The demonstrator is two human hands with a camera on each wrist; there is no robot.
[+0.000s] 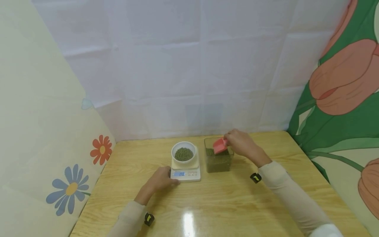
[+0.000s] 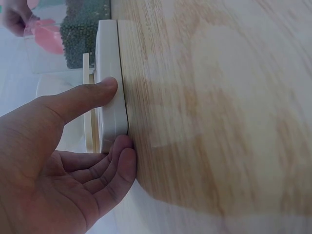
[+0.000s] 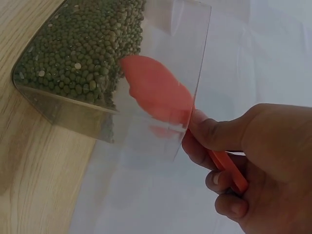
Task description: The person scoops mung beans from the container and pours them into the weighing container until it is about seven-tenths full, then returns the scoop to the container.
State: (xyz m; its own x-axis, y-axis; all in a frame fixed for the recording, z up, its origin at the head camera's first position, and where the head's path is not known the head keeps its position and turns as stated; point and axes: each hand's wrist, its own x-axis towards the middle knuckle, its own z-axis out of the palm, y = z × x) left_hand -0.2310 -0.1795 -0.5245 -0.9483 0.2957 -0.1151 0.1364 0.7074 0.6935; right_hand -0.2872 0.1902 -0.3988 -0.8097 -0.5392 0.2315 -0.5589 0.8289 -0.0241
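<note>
A white kitchen scale [image 1: 185, 177] with a lit display stands on the table, bearing a white bowl [image 1: 184, 143] partly filled with green beans [image 1: 183, 154]. My left hand [image 1: 161, 180] grips the scale's left front corner; in the left wrist view the thumb [image 2: 100, 92] lies on its front edge and the fingers bend at its side. Right of the scale is a clear container [image 1: 218, 164] of mung beans [image 3: 73, 53]. My right hand [image 1: 241, 143] holds a red scoop [image 1: 220, 145] by its handle, the scoop's head inside the container, its tip near the beans.
The wooden table [image 1: 201, 204] meets a white cloth backdrop [image 1: 165, 82] behind the scale and container. Painted panels with flowers [image 1: 71, 189] flank both sides. A small black tag [image 1: 256, 178] shows by the right sleeve, another black tag [image 1: 149, 219] by the left.
</note>
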